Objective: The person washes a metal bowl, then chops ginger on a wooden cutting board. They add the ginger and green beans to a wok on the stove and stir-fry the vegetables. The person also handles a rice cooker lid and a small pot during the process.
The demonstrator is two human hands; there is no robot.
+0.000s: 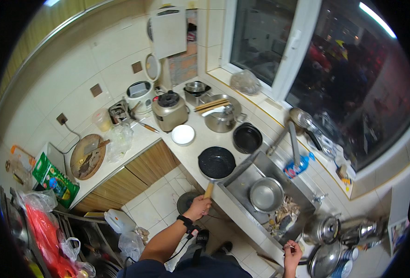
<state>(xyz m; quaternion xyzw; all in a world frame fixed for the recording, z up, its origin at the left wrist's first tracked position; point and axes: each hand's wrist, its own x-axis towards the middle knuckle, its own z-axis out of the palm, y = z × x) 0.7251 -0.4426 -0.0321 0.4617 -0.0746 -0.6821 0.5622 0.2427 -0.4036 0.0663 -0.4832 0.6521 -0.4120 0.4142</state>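
My left hand (198, 207) is closed around the wooden handle (209, 189) of a black frying pan (217, 162). The pan is on the counter beside the sink, its dark inside facing up. At the right, my right hand (292, 253) is by the near edge of the stainless steel sink (239, 186). Its fingertips are drawn together, and a small pale thing may be between them; it is too small to tell. Inside the sink are a metal pot (266, 195) and a heap of food scraps (285, 216).
Behind the pan stand a black pot (247, 138), a white bowl (183, 135), a lidded steel pot (222, 120) with chopsticks on top and a blender base (170, 113). A faucet (293, 139) reaches over the sink. Lidded pots (321, 227) crowd its right side.
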